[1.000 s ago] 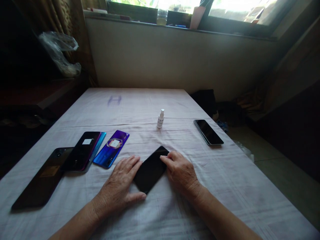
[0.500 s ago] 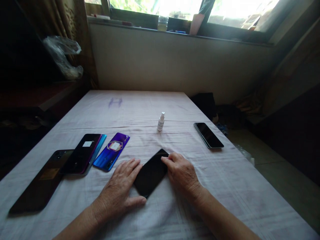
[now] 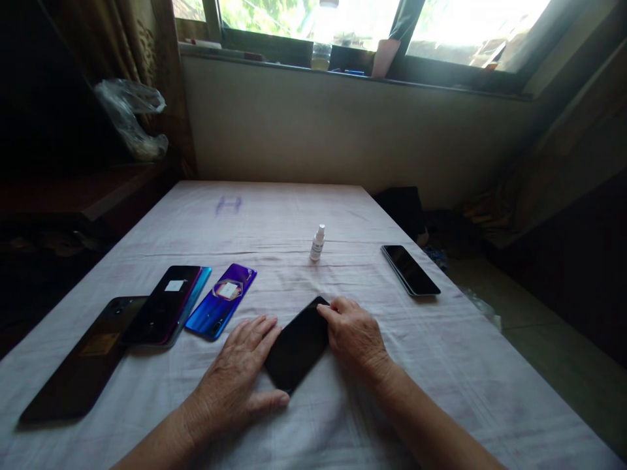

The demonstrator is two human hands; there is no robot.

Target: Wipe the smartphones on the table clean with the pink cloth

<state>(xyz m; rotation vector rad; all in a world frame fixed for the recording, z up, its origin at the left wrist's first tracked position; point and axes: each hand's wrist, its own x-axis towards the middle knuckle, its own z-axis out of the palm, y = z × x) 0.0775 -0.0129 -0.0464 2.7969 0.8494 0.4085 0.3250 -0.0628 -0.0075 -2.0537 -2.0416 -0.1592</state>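
A black smartphone point(image 3: 298, 344) lies slantwise on the white cloth between my hands, its dark glossy face up. My left hand point(image 3: 238, 365) rests palm down with fingers outstretched against the phone's left edge, the thumb beside its near corner. At the far right corner, my right hand point(image 3: 353, 331) is closed, with thumb and curled forefinger pinching the phone's edge. Its other fingers are tucked underneath, partly hidden. Beyond the phone a small white bottle point(image 3: 317, 244) stands upright. Left of my left hand lies a blue-purple phone point(image 3: 222, 301), back up, bearing a white sticker.
Farther left, a dark phone point(image 3: 164, 307) with a white label lies on a bluish one point(image 3: 198, 290), overlapping a large black phone point(image 3: 83, 362). Another phone point(image 3: 410, 269) lies near the right table edge. A plastic bag point(image 3: 132, 117) sits on the left-hand furniture.
The whole view has shifted slightly, so things appear a little lower. Both hands keep nearly the same places at the black smartphone.
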